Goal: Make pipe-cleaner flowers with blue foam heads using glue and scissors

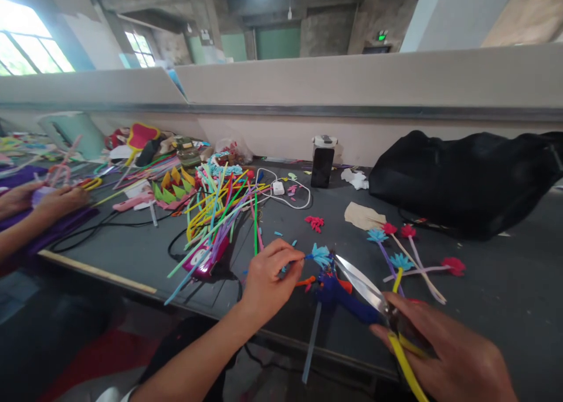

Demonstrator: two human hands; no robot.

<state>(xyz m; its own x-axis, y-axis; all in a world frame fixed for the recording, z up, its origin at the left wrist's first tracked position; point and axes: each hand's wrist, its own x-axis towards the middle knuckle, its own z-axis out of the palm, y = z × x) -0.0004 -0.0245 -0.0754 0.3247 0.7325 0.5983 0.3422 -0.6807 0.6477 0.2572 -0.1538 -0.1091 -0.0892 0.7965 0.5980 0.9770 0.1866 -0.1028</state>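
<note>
My left hand [272, 279] pinches a light blue pipe-cleaner flower [321, 254] by its darker blue stem, with the petals pointing right. In my right hand [448, 343] is a pair of scissors [363, 280] with yellow handles. Their blade tips reach close to the flower's petals; whether they touch cannot be made out. Under the scissors lies a dark blue glue gun [347, 299], with a translucent glue stick [311, 346] jutting over the table's front edge. Finished red and light blue pipe-cleaner flowers [400, 261] lie to the right of it.
A heap of coloured pipe cleaners [224, 208] covers the left middle. Red cut pieces [314, 223], a white charger [278, 188], a propped phone [322, 167] and a black bag [461, 179] lie farther back. Another person's hands [61, 205] work at far left.
</note>
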